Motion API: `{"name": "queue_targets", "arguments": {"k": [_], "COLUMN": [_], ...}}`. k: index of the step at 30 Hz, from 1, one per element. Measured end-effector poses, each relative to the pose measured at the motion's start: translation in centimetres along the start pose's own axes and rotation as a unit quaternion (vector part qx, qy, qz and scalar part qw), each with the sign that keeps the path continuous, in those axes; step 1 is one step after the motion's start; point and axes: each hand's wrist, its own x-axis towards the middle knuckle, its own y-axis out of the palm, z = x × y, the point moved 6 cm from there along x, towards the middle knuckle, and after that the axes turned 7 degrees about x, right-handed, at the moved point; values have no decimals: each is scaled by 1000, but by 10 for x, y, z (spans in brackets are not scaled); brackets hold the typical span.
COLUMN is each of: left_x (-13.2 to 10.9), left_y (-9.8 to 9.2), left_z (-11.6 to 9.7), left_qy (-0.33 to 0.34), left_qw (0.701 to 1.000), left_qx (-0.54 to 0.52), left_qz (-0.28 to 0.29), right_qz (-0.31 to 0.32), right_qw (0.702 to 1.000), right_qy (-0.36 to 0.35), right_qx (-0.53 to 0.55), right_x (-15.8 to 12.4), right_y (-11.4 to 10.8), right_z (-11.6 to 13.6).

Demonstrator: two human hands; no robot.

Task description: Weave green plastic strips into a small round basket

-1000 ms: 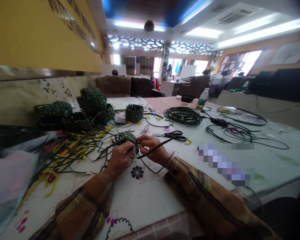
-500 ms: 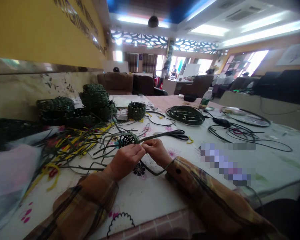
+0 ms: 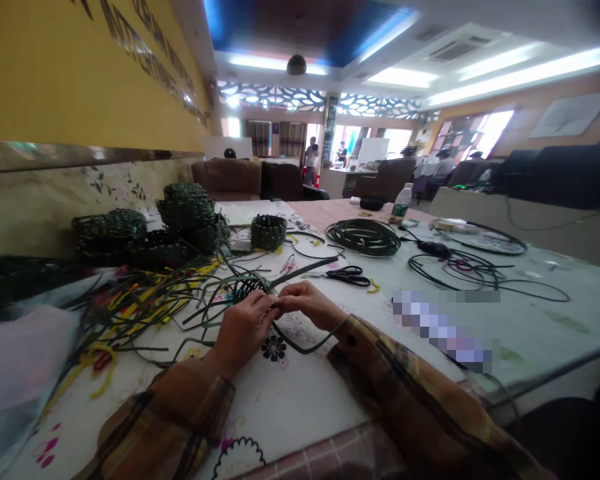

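Note:
A partly woven piece of dark green strips (image 3: 250, 287) lies at the table's middle, its loose ends fanning out to the left. My left hand (image 3: 245, 327) is closed on its near edge, fingers pressed together. Fingertips of my right hand (image 3: 307, 301) pinch at the same edge, touching the left fingertips. One green strip (image 3: 305, 348) loops below both hands toward the right cuff. Another strip sticks out up and to the right from the weave. What lies between the fingertips is mostly hidden.
Behind are black scissors (image 3: 350, 275), a small woven basket (image 3: 269, 232), larger baskets (image 3: 185, 213) and a coil of strips (image 3: 363, 237). Green and yellow strips (image 3: 150, 300) and a plastic bag (image 3: 25, 373) lie left. A bottle (image 3: 401, 203) and cables (image 3: 455, 267) are right. People stand far back.
The camera view has tilted up and shifted slightly. My right hand has flattened a little over the fingertips of my left. The scissors show more fully beside the raised strip.

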Motion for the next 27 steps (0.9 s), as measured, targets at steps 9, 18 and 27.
{"name": "queue_targets", "arguments": {"k": [9,18,27], "left_x": [9,9,-6], "left_y": [-6,2,23], "left_z": [0,20,29], "left_qy": [-10,-145,-290], "left_qw": [996,964,913], "left_qx": [-81,-220,-285], "left_qz": [40,27,25], "right_qz": [59,4,12], "right_qw": [998,1000,1000], "right_qy": [-3,4,17], "right_qx": [-5,-3,7], "right_x": [-3,-2,-4], "right_y": [1,-2,2], "right_z": [9,5,3]}}
